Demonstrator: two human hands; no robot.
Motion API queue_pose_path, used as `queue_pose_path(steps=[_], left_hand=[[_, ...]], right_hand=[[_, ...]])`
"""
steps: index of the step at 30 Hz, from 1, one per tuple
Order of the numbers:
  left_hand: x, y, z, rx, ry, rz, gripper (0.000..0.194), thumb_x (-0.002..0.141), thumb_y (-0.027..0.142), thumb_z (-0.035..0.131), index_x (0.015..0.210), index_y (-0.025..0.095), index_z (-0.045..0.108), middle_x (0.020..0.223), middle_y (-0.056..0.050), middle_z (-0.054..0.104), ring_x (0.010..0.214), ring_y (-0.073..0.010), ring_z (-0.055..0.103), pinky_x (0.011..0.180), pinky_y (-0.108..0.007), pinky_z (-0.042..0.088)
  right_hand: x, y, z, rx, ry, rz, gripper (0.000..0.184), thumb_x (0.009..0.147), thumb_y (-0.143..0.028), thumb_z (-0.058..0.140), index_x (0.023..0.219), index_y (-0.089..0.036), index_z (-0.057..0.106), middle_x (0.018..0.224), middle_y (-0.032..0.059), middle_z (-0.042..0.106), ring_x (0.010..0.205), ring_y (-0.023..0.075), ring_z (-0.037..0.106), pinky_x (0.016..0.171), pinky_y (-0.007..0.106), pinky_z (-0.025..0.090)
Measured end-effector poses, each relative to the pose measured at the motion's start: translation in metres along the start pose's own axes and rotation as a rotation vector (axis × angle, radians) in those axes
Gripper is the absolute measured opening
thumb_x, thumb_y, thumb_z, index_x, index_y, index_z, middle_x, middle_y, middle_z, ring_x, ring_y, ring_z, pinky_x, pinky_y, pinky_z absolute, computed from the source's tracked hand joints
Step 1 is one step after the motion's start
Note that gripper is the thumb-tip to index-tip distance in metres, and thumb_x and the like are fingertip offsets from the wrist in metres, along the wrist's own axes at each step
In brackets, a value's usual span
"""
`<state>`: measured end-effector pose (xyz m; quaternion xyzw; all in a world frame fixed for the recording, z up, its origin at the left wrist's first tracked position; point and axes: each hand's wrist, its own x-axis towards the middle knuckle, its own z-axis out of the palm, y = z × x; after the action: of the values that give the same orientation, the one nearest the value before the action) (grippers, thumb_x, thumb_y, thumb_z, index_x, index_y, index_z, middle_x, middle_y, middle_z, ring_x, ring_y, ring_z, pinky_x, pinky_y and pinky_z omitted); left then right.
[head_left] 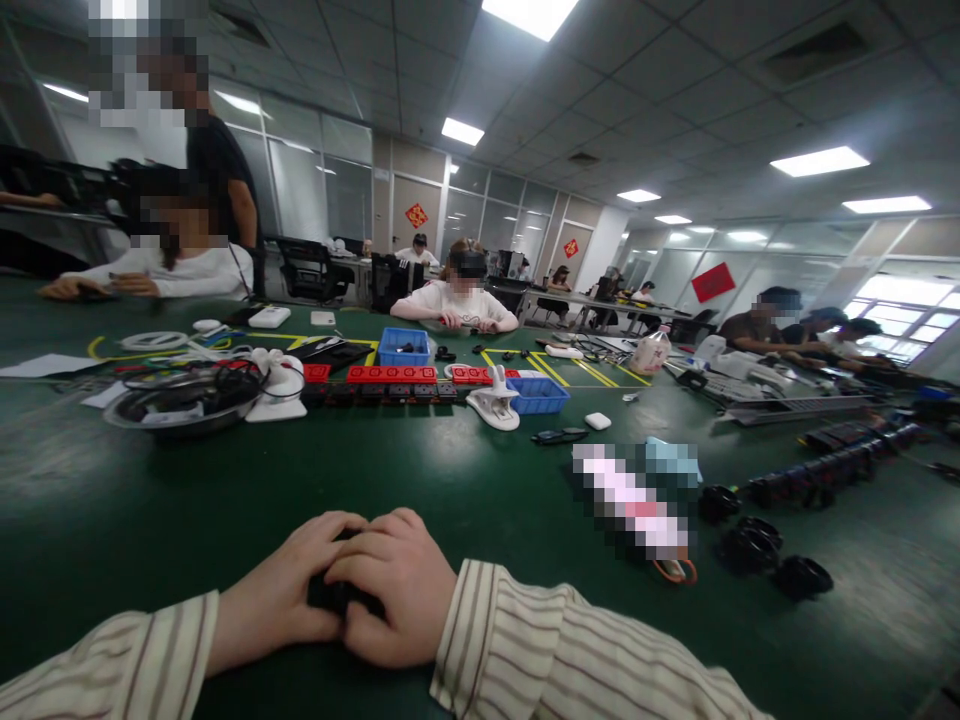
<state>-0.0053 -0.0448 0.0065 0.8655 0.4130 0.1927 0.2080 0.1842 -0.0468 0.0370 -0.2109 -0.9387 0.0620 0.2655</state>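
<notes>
My left hand and my right hand meet low in the view, over the green table. Between them is a black object, mostly covered by the fingers, so its kind cannot be made out. Both hands are closed around it, the right fingers lapping over the left fingertips. Striped cream sleeves cover both forearms. To the right lie several black round parts and a blurred pink-and-white item with an orange loop.
Beyond my hands stand a metal bowl of cables, a row of red blocks, blue bins, a white clip stand and a white case. Across the green table sits a person; others work nearby.
</notes>
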Motion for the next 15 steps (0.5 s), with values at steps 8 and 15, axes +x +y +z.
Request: queue_pose_path(steps=[8,15], left_hand=[[-0.005,-0.016,0.011,0.102,0.037,0.071,0.076,0.064,0.044,0.075,0.129,0.026,0.040,0.130,-0.009,0.049,0.119,-0.0335,0.045,0.102,-0.049,0.036],[-0.007,-0.003,0.014,0.179,0.166,-0.029,0.075,0.053,0.057,0.076,0.114,0.020,0.053,0.118,-0.010,0.057,0.114,-0.0373,0.048,0.106,-0.058,0.024]], right_hand=[[-0.005,0.006,0.005,0.095,0.059,-0.152,0.013,0.075,-0.025,0.051,0.087,-0.023,0.055,0.110,-0.0048,0.064,0.118,0.0140,0.045,0.110,0.035,0.015],[-0.002,0.013,0.017,0.085,0.290,0.101,0.058,0.076,-0.070,0.047,0.100,-0.017,0.052,0.093,0.0065,0.058,0.089,0.0194,0.052,0.082,0.035,0.038]])
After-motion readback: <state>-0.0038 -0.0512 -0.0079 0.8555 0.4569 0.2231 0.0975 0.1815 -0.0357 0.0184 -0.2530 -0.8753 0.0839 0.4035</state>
